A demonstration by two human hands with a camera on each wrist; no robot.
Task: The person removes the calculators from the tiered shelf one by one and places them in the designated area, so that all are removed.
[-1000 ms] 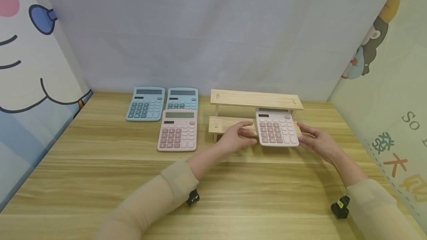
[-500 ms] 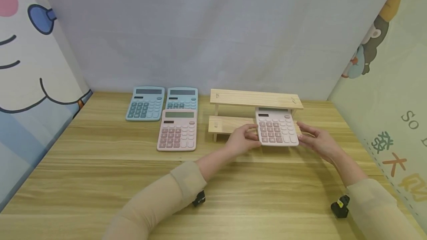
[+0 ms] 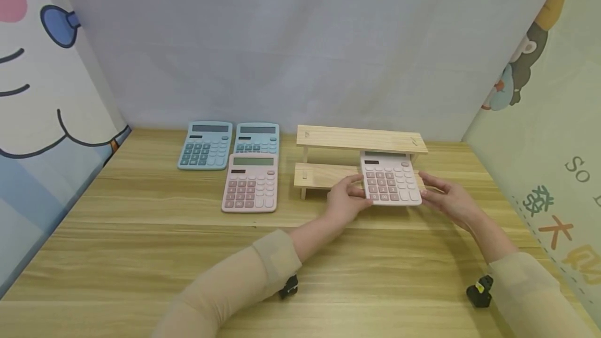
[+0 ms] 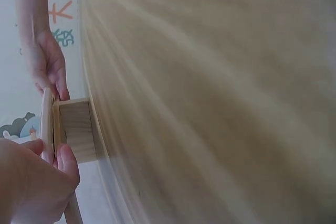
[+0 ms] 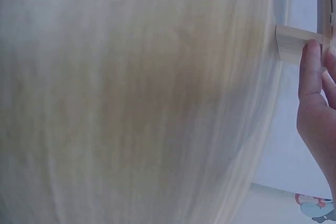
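A pink calculator [image 3: 391, 181] lies on the lower board at the right end of a two-tier wooden shelf [image 3: 324, 175]. Its top edge runs under the upper board, and its lower end overhangs the front. My left hand [image 3: 345, 202] pinches its lower left corner, thumb on top and fingers beneath, as the left wrist view shows. From the other side, my right hand [image 3: 448, 205] rests fairly straight fingers at the calculator's right edge. In the right wrist view a finger [image 5: 311, 72] of that hand overlaps the shelf's wooden support [image 5: 294, 43].
Left of the shelf lie another pink calculator [image 3: 250, 184] and two blue calculators, one at the far left [image 3: 205, 146] and one partly covered by the pink one [image 3: 256, 139]. A pale cloth wall [image 3: 300, 56] closes off the back of the wooden table [image 3: 141, 254].
My left hand has moved right, from beside the calculator to its lower left corner, and taken hold there. The right hand and the calculator have stayed nearly still.
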